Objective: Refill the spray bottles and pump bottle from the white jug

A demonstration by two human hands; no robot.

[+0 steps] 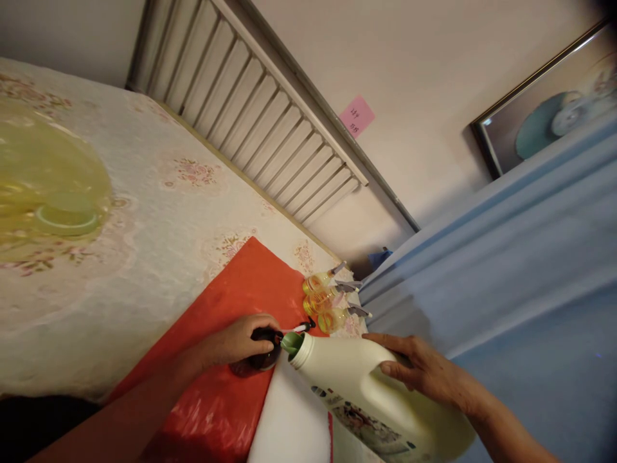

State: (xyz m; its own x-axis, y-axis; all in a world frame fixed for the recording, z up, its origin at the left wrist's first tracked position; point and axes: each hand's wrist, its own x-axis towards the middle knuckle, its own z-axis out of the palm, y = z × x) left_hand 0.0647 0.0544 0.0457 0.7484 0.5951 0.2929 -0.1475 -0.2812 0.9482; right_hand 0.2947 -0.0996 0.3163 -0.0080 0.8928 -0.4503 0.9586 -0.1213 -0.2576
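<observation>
Big cream plastic detergent jug (pixel 376 392), tipped spout-first toward small dark round bottle (pixel 258 357).
Your right hand (pixel 424 370) clasps the jug's upper side: likely heavy, slick. Your left hand (pixel 241 341) grips the bottle beneath it; steady it low.

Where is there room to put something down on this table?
The flowered tablecloth lies bare between the yellow dish and the red sheet. It is crowded by the three small spray bottles, where the left hand holds a dark bottle and the right hand tilts the big white jug.
</observation>
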